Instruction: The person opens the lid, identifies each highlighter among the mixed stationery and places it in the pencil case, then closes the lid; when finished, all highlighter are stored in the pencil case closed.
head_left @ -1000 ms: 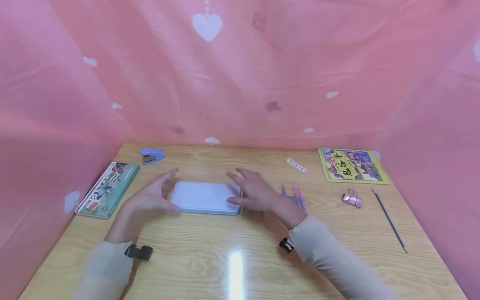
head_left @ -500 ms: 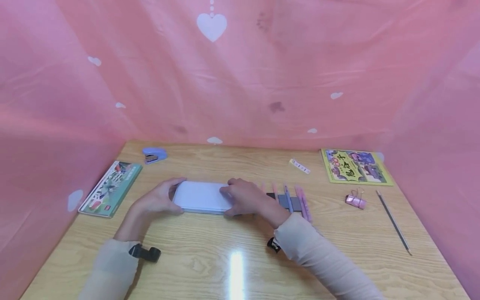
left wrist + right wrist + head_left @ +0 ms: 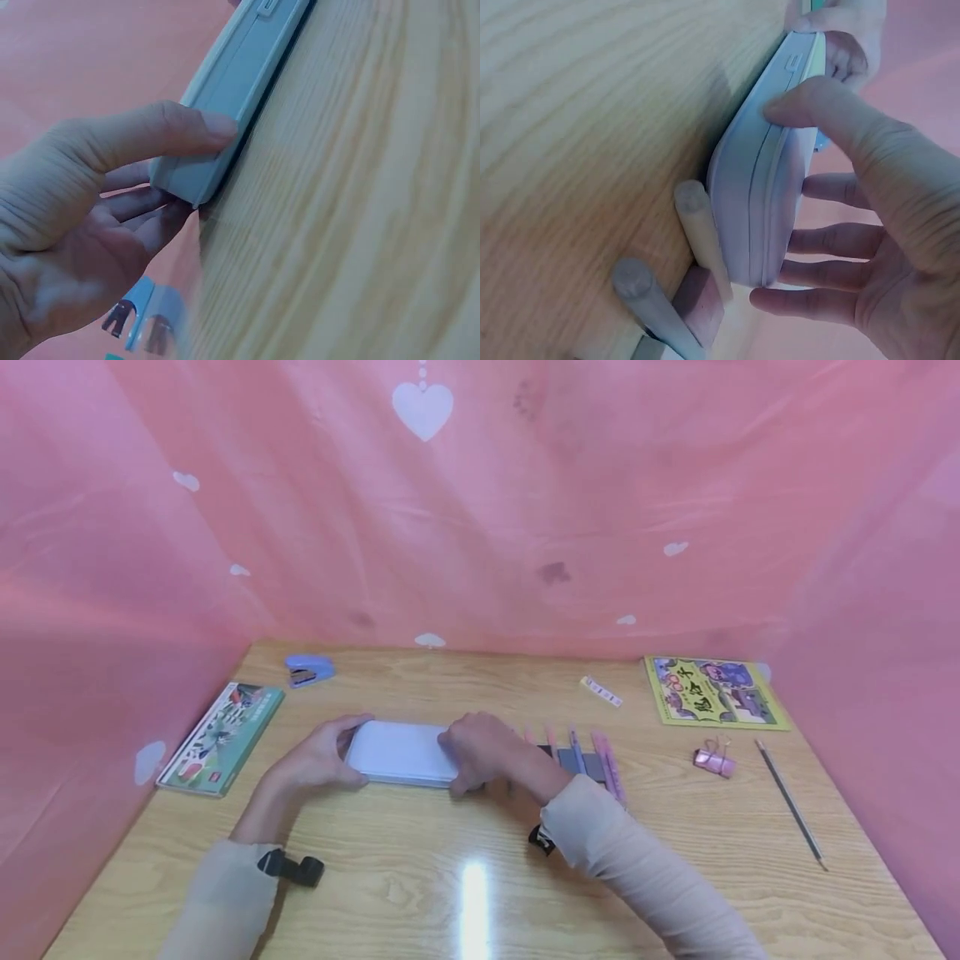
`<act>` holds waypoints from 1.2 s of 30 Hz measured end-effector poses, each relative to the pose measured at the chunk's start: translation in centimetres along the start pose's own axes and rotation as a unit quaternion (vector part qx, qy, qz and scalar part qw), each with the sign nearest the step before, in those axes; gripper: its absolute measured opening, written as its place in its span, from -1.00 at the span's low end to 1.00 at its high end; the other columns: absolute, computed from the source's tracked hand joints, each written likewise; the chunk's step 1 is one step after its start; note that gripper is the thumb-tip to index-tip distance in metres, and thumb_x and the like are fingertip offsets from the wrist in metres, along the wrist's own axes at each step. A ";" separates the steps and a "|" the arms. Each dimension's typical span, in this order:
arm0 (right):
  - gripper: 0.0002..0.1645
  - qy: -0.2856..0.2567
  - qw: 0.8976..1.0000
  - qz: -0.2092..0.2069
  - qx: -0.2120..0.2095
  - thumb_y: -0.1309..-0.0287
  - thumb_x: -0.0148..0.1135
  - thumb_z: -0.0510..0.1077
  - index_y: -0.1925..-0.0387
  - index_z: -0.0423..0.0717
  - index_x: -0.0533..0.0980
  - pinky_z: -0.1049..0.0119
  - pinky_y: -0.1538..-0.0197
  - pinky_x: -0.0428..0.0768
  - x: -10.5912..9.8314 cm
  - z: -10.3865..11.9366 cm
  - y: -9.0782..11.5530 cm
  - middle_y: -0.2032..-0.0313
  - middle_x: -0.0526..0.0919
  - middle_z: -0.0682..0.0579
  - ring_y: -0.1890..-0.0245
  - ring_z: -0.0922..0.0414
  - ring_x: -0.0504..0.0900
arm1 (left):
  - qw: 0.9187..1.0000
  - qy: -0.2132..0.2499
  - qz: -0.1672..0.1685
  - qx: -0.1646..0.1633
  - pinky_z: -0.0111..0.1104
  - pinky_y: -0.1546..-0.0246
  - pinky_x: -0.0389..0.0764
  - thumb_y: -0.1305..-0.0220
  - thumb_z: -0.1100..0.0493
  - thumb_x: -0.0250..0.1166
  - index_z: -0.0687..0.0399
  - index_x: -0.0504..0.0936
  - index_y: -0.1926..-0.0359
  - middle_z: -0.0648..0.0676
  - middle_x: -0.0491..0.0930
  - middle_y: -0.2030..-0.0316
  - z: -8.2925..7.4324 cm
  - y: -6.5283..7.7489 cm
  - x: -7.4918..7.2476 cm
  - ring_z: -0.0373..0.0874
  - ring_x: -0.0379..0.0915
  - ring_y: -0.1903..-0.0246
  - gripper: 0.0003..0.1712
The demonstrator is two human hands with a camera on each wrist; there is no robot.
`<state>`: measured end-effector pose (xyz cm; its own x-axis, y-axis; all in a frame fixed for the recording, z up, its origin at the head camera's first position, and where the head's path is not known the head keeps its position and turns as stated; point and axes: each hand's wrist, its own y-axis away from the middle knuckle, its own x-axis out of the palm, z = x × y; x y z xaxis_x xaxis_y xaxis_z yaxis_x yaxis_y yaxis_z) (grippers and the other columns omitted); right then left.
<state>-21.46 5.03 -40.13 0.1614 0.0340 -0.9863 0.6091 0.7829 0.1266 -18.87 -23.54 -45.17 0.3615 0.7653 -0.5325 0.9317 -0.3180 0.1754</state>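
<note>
A pale lavender pencil case [image 3: 401, 752] lies shut and flat on the table in the head view, left of the middle. My left hand [image 3: 322, 756] grips its left end. In the left wrist view that hand's thumb [image 3: 202, 129] presses the front side, with the fingers behind the case. My right hand [image 3: 487, 747] holds the right end. In the right wrist view its thumb [image 3: 802, 105] is on the front side near the small latch [image 3: 793, 62], and its fingers spread along the far side. Thick pen ends [image 3: 691, 199] stand close to the case's right end.
Several pens [image 3: 611, 768] and grey blocks [image 3: 592, 767] lie just right of the right hand. A blue stapler [image 3: 309, 670] and a green book [image 3: 221, 739] are at left. Farther right are a white strip [image 3: 602, 692], yellow book [image 3: 716, 692], pink binder clip [image 3: 715, 762] and pencil [image 3: 791, 806].
Both hands have come in from hovering with spread fingers to hold the ends of the pencil case. The right hand moved left and down, uncovering more pens. The case stays about where it was.
</note>
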 end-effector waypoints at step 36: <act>-0.62 -0.510 0.828 -0.141 0.187 -0.33 0.05 -0.06 -0.09 -0.10 0.52 -0.08 0.21 0.69 -1.7 -6.1 -2.2 0.12 0.61 -0.22 0.26 -0.12 0.62 | 0.996 0.082 -0.030 0.025 -0.05 -0.35 0.20 -0.20 0.45 0.14 0.23 -0.10 -0.45 0.31 0.17 -0.35 1.2 0.3 -0.9 0.21 0.07 -0.35 -0.12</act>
<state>-27.74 7.05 -39.39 0.4263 -0.8088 -0.4051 0.9016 0.4159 0.1186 -19.00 -25.00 -45.63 0.3095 0.8641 -0.3969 0.9505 -0.2928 0.1038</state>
